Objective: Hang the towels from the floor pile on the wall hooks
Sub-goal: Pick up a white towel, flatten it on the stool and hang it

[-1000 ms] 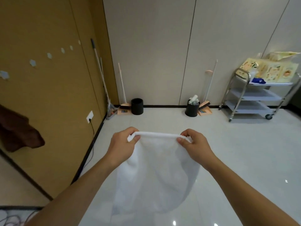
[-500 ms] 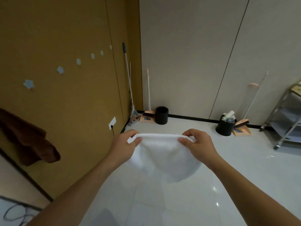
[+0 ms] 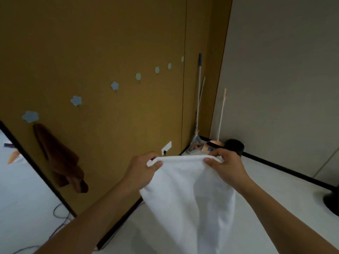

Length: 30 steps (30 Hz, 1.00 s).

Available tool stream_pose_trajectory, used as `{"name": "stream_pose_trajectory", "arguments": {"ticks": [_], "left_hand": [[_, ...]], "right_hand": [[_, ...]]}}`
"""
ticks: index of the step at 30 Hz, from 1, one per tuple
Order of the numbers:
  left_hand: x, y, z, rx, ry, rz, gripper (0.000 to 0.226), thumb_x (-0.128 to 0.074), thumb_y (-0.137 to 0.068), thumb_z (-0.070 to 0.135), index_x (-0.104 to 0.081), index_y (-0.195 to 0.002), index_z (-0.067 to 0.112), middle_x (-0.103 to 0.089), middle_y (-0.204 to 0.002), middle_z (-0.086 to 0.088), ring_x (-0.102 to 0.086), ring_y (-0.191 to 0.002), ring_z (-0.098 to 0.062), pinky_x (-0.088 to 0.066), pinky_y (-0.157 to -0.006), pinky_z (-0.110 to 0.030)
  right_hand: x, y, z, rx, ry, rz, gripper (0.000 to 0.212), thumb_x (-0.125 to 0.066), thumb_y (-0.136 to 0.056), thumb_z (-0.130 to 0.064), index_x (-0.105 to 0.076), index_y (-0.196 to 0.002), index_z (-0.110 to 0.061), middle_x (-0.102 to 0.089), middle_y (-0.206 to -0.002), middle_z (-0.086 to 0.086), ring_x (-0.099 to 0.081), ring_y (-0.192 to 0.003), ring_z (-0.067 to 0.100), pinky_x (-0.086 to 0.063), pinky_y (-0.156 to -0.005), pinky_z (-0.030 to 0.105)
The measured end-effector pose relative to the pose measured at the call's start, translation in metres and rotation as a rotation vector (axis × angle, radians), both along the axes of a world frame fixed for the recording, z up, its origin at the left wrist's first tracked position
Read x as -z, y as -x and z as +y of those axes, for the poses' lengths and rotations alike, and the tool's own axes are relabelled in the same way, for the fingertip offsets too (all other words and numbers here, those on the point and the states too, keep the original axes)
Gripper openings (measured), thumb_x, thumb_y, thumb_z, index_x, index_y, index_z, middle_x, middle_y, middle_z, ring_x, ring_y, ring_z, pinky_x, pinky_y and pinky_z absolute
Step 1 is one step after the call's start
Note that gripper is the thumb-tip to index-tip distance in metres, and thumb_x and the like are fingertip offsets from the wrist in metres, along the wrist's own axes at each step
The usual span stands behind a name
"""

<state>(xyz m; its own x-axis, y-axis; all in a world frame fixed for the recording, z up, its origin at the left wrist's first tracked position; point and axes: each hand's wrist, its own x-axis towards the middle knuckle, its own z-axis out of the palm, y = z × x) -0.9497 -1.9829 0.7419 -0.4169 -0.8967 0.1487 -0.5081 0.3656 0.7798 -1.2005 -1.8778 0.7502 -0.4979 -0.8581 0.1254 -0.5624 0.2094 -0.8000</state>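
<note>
Now turning further left toward the mustard wall (image 3: 113,43) than half a second ago, bringing the whole row of hooks into sight and pushing the steel cart out of view; white towel (image 3: 190,195) hanging longer and fuller below the hands than before. Holding the towel stretched by its top edge, out in front of the body, above the pale floor (image 3: 275,187) and near the foot of the wall. Pinching the left end of that edge with the left hand (image 3: 142,172), thumb on the near side and fingers curled over the far side. Pinching the right end with the right hand (image 3: 226,165) in the same way, thumb pressing the cloth from the front. Keeping both hands apart, with the edge running taut between them and the rest drooping in soft folds past the bottom of the view. Showing seven pale blue flower-shaped hooks (image 3: 114,85) climbing in a diagonal line across the wall. Hanging from the nearest, lowest hook (image 3: 30,116), a brown towel (image 3: 60,160), bunched and dangling. Leaning in the corner, a mop (image 3: 199,92) with a blue grip and a thin pale stick (image 3: 222,112). Standing beside them, a black bin (image 3: 235,144), partly hidden behind the right hand. Sitting low on the wall, a white socket (image 3: 166,147), just above the left hand.
</note>
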Motion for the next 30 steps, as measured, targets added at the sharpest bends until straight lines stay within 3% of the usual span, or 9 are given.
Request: {"name": "stream_pose_trajectory", "arguments": {"ticks": [5, 11, 15, 19, 22, 25, 26, 28, 30], "left_hand": [[-0.005, 0.007, -0.042, -0.139, 0.026, 0.035, 0.013, -0.068, -0.093, 0.03, -0.066, -0.08, 0.031, -0.068, -0.08, 0.005, -0.061, -0.076, -0.01, -0.041, -0.06, -0.013], [0.0, -0.02, -0.081, -0.307, 0.049, -0.091, 0.009, -0.062, -0.095, 0.04, -0.065, -0.089, 0.035, -0.068, -0.084, 0.013, -0.06, -0.079, -0.003, -0.041, -0.065, -0.016], [-0.005, -0.048, -0.113, -0.4, 0.117, -0.056, 0.01, -0.063, -0.096, 0.032, -0.061, -0.09, 0.039, -0.065, -0.086, 0.019, -0.058, -0.083, 0.001, -0.037, -0.069, -0.01], [-0.009, -0.078, -0.148, -0.459, 0.263, -0.032, 0.017, -0.059, -0.097, 0.013, -0.059, -0.102, 0.029, -0.062, -0.092, 0.017, -0.059, -0.084, 0.0, -0.039, -0.069, -0.004], [-0.01, -0.1, -0.179, -0.472, 0.387, -0.078, 0.034, -0.054, -0.095, -0.004, -0.061, -0.099, 0.03, -0.062, -0.095, 0.022, -0.058, -0.079, 0.014, -0.039, -0.067, 0.001], [-0.012, -0.125, -0.212, -0.51, 0.38, -0.176, 0.044, -0.053, -0.091, -0.007, -0.073, -0.105, 0.03, -0.063, -0.112, 0.02, -0.059, -0.081, 0.012, -0.036, -0.081, 0.004], [-0.013, -0.133, -0.222, -0.516, 0.406, -0.211, 0.045, -0.053, -0.09, -0.006, -0.074, -0.109, 0.029, -0.066, -0.114, 0.017, -0.061, -0.086, 0.006, -0.039, -0.086, 0.0], [-0.012, -0.149, -0.237, -0.507, 0.458, -0.3, 0.048, -0.053, -0.088, -0.002, -0.072, -0.118, 0.03, -0.071, -0.116, 0.007, -0.068, -0.095, -0.012, -0.053, -0.091, -0.022], [-0.01, -0.165, -0.249, -0.517, 0.455, -0.418, 0.051, -0.056, -0.089, 0.0, -0.067, -0.127, 0.032, -0.069, -0.123, -0.001, -0.068, -0.103, -0.021, -0.056, -0.092, -0.033]], "right_hand": [[-0.009, 0.025, -0.081, -0.14, 0.004, -0.009, 0.012, -0.074, -0.086, -0.035, -0.071, -0.09, -0.024, -0.066, -0.089, -0.008, -0.064, -0.085, 0.015, -0.058, -0.079, 0.04], [-0.011, 0.007, -0.167, -0.32, 0.01, -0.014, 0.011, -0.074, -0.087, -0.033, -0.069, -0.09, -0.023, -0.062, -0.086, -0.014, -0.06, -0.082, 0.008, -0.047, -0.064, 0.023], [-0.014, -0.024, -0.227, -0.446, 0.076, 0.009, 0.007, -0.072, -0.089, -0.027, -0.067, -0.088, -0.023, -0.062, -0.085, -0.013, -0.056, -0.078, 0.003, -0.044, -0.062, 0.021], [-0.019, -0.067, -0.286, -0.584, 0.201, 0.117, 0.017, -0.064, -0.092, -0.015, -0.056, -0.085, -0.027, -0.062, -0.085, -0.015, -0.057, -0.075, 0.007, -0.041, -0.064, 0.015], [-0.023, -0.099, -0.33, -0.732, 0.281, 0.272, 0.035, -0.057, -0.091, -0.001, -0.056, -0.078, -0.034, -0.068, -0.083, -0.008, -0.063, -0.074, 0.014, -0.047, -0.067, 0.021], [-0.031, -0.125, -0.374, -0.86, 0.348, 0.473, 0.044, -0.056, -0.086, 0.004, -0.075, -0.105, -0.031, -0.07, -0.099, -0.003, -0.067, -0.087, 0.019, -0.055, -0.078, 0.032], [-0.032, -0.134, -0.387, -0.899, 0.345, 0.549, 0.049, -0.055, -0.086, 0.002, -0.073, -0.117, -0.032, -0.068, -0.099, -0.001, -0.066, -0.085, 0.022, -0.054, -0.075, 0.033], [-0.034, -0.151, -0.411, -0.94, 0.333, 0.725, 0.057, -0.056, -0.087, -0.003, -0.063, -0.13, -0.04, -0.061, -0.096, 0.001, -0.063, -0.077, 0.026, -0.048, -0.066, 0.029], [-0.032, -0.167, -0.43, -0.968, 0.37, 0.858, 0.062, -0.068, -0.08, -0.004, -0.064, -0.127, -0.043, -0.058, -0.087, 0.002, -0.06, -0.061, 0.025, -0.037, -0.056, 0.022]]}}
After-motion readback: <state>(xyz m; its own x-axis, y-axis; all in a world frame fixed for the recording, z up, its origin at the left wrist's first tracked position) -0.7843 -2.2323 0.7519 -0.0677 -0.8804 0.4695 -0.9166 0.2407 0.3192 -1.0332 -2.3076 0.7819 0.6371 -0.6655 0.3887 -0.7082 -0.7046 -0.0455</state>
